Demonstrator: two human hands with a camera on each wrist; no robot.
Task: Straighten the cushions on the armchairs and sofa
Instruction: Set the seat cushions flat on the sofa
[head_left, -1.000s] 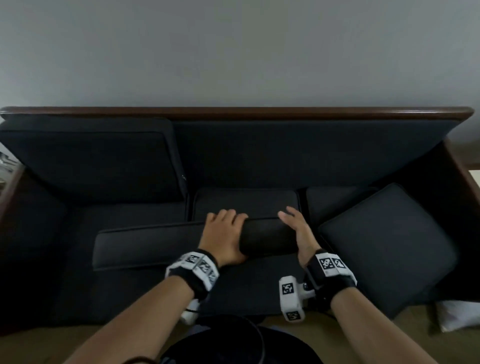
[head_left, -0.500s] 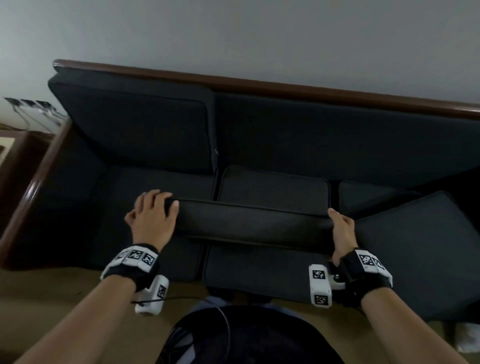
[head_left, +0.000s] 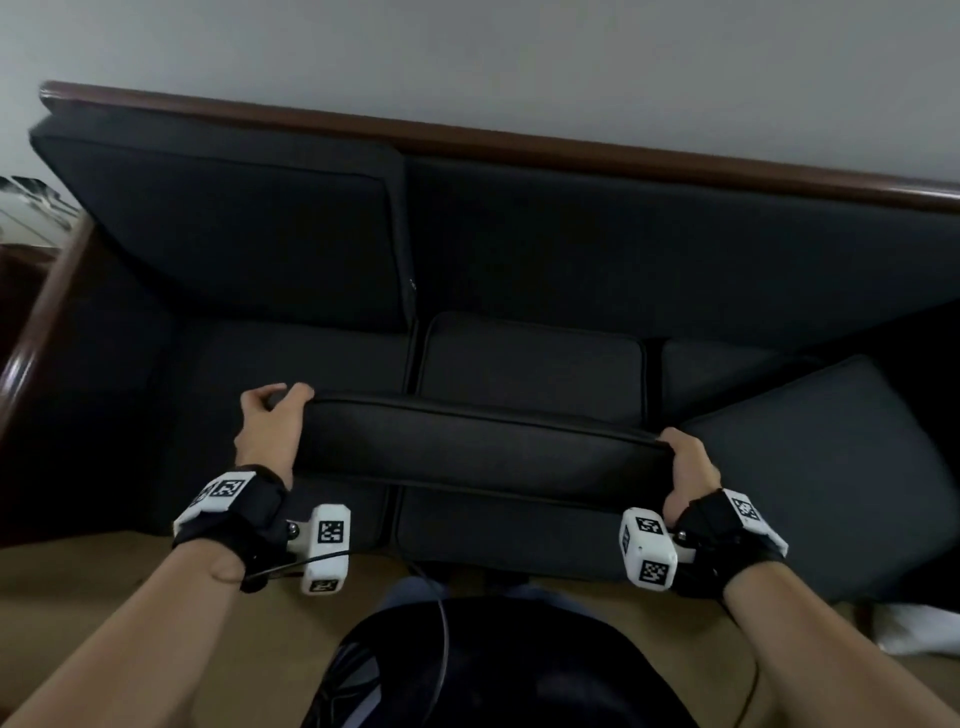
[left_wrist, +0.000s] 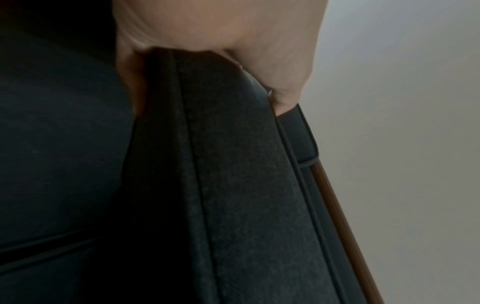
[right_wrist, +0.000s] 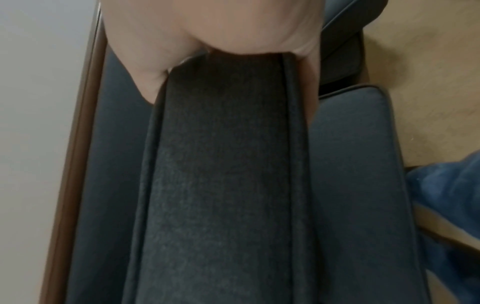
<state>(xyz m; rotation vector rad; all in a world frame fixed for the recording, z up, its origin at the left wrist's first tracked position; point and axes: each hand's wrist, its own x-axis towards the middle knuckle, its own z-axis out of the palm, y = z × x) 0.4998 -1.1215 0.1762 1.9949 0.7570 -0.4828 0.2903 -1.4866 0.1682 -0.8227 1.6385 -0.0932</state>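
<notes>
Your left hand (head_left: 270, 431) has its fingers (head_left: 278, 395) curled over the left end of a long dark cushion (head_left: 483, 452), with the thumb tucked against the near face. The left wrist view shows the palm (left_wrist: 221, 26) wrapped over the cushion's end, gripping it firmly. Your right hand (head_left: 688, 467) clamps the opposite end; in the right wrist view the thumb (right_wrist: 145, 67) lies on one side and the fingers press the other face, pinching the cushion's thickness between them.

The cushion stands on its long edge, running from nine o'clock to three o'clock across the middle of the sofa (head_left: 623, 156). The sofa is the only thing holding others: beneath the cushion lie flat seat cushions (head_left: 530, 364); at eleven o'clock a back cushion (head_left: 234, 234) leans against the backrest; at three o'clock a square cushion (head_left: 831, 467) lies tilted on the seat. A brown wooden rail (head_left: 519, 143) tops the backrest.

Each wrist carries a black strap with white blocks (head_left: 327, 545) printed with black-and-white square code patterns. No readable words or brand names show.
</notes>
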